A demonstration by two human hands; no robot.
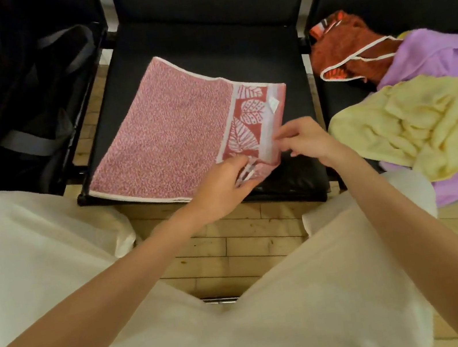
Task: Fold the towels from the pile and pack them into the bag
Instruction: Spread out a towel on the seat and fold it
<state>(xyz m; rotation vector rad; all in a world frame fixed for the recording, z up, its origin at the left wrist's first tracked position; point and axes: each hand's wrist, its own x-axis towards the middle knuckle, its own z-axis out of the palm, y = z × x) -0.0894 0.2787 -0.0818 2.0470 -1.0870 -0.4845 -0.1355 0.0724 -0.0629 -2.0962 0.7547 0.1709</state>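
Our left hand (221, 186) and right hand (304, 139) both pinch the pink towel (167, 135) at its near-right corner on the black chair seat (232, 54); its long axis runs leftward, toward the bag (30, 115).

Middle chair seat (199, 39): bare black strip behind pink towel (161, 136), open to approach. Right chair crowded by loose towel pile (412, 118), overhanging front edge. Left: black bag (31, 121) fills its seat. Floor gap between knees clear.
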